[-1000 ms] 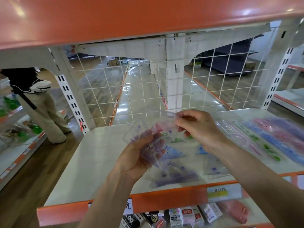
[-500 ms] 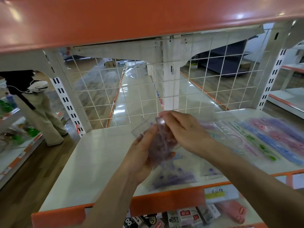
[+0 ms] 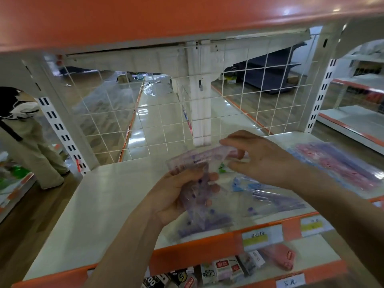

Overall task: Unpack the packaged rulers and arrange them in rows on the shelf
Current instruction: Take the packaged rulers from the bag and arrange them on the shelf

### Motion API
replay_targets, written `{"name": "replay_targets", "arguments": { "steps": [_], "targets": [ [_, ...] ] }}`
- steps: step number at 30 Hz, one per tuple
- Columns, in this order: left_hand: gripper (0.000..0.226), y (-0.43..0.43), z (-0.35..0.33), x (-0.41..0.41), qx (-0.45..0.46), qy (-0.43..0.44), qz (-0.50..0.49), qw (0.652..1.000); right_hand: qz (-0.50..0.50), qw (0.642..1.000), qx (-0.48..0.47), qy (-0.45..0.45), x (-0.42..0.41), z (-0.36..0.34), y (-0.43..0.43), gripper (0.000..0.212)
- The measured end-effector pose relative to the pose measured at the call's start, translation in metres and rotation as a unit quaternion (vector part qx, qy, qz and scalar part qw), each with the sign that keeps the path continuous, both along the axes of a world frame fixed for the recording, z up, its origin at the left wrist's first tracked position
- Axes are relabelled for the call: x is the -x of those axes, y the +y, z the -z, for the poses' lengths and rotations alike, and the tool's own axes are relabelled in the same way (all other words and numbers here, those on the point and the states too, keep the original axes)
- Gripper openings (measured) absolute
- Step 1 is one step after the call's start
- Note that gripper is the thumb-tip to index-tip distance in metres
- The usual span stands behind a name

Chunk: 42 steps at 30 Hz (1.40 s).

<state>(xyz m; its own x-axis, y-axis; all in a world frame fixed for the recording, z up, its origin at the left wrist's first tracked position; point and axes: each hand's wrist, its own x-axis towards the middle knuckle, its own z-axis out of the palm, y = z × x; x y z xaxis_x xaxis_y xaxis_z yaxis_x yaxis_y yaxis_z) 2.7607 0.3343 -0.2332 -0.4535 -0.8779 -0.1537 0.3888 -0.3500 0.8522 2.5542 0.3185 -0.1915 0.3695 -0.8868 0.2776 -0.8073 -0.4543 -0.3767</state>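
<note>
Over shelf [image 3: 99, 204]: ruler pkg [image 3: 195, 161], L hand [image 3: 176, 196].

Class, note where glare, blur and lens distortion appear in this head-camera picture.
Head view: lights glare on the orange upper shelf. In the same view the wide lens curves that shelf's edge and tilts the slotted upright, and motion blur smears the ruler pack in the left hand.

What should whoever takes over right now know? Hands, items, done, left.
Left hand grips a clear ruler packet above the shelf.
Right hand pinches the packet's top end.
Done: pink and purple rulers lie side by side at the shelf's right end.
Left: empty this packet, then put the blue and purple pieces lying near the front edge into rows.
</note>
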Motion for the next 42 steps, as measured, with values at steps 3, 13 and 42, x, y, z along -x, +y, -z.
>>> {"name": "replay_targets", "arguments": {
  "steps": [3,13,42],
  "targets": [
    [0.018,-0.003,-0.002,0.012,-0.001,-0.046,0.021,0.999,0.008,0.998,-0.005,0.058,0.013,-0.001,0.006,0.040],
    [0.017,-0.018,0.011,0.036,-0.095,0.001,-0.063,0.993,0.062,0.986,-0.050,0.144,0.076,0.018,0.031,0.028],
    [0.020,0.024,-0.007,-0.002,-0.032,0.066,-0.109,0.991,0.032,0.904,-0.197,-0.377,-0.041,0.015,0.025,0.013]
  ]
}}
